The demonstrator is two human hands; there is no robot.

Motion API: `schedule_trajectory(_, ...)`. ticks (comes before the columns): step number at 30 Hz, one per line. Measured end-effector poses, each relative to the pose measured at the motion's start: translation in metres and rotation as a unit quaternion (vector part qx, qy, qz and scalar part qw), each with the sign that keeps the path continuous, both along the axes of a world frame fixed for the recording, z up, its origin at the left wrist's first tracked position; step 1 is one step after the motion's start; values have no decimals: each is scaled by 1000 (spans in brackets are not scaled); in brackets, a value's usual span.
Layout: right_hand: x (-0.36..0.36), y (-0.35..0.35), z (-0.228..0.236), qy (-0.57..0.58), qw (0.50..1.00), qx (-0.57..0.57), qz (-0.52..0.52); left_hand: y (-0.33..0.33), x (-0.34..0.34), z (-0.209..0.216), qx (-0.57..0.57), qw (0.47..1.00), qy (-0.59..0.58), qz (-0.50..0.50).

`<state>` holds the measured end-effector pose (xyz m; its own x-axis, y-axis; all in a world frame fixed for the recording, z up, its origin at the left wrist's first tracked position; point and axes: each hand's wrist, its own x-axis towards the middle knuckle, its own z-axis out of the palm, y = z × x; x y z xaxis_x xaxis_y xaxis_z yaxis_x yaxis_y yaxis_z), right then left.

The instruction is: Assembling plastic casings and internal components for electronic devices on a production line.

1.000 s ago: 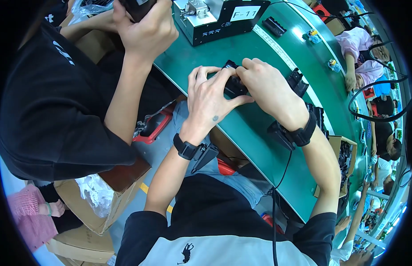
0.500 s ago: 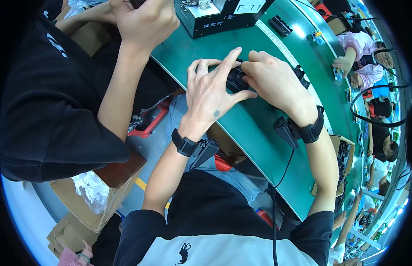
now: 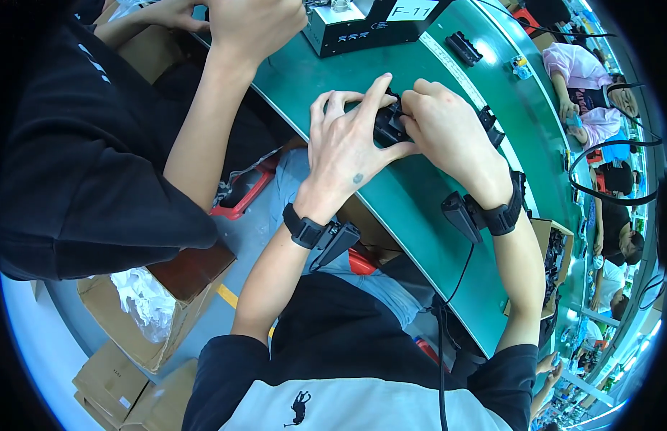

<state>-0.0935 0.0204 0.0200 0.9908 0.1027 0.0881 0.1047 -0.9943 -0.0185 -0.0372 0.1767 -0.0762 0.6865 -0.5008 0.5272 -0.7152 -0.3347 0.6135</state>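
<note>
My left hand [image 3: 346, 144] grips a black plastic part [image 3: 391, 128] from its left side, thumb and fingertips bent around it. Against the part's right side is my right hand [image 3: 448, 126], its fingers curled and pinched at the edge. Whether a smaller piece sits in that pinch is hidden behind the knuckles. The part is held low over the green table [image 3: 427, 208], and much of it is covered by both hands. Each of my wrists wears a black strap with a small black device.
Beyond my hands stands a black machine [image 3: 376, 32]. More black parts [image 3: 464, 48] lie along the ruler-like strip [image 3: 452, 65]. A box of black parts [image 3: 556, 251] is at the right. A co-worker's arm [image 3: 211, 122] reaches in on my left; a cable hangs by my right wrist.
My hands stay on the black part, shifting only slightly. The co-worker's near hand on the left has moved a little right. At the lower left, a pink-sleeved arm has left view.
</note>
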Motion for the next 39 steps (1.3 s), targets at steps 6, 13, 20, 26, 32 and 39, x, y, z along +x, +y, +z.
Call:
schedule_trajectory(6, -4, -4, -13, -8, 1000, 13, 5, -1, -2, -2, -10, 1000, -7, -6)
schedule_trajectory(13, 1, -11, -18, 11, 998, 63, 29, 3, -2, -4, -11, 1000, -4, -1)
schedule_trajectory(20, 12, -19, -25, -14, 996, 79, 34, -4, -1, -1, -9, 999, -35, -8)
schedule_trajectory(26, -3, -13, -43, -53, 994, 92, -35, 2, -6, 0, 30, 998, -45, -32)
schedule_trajectory(32, -79, -46, 5, -157, 977, 108, -92, 10, -8, 1, 42, 991, -109, -58)
schedule_trajectory(39, -174, -51, 8, -124, 935, 254, -212, 18, 2, 16, 99, 988, -65, -101)
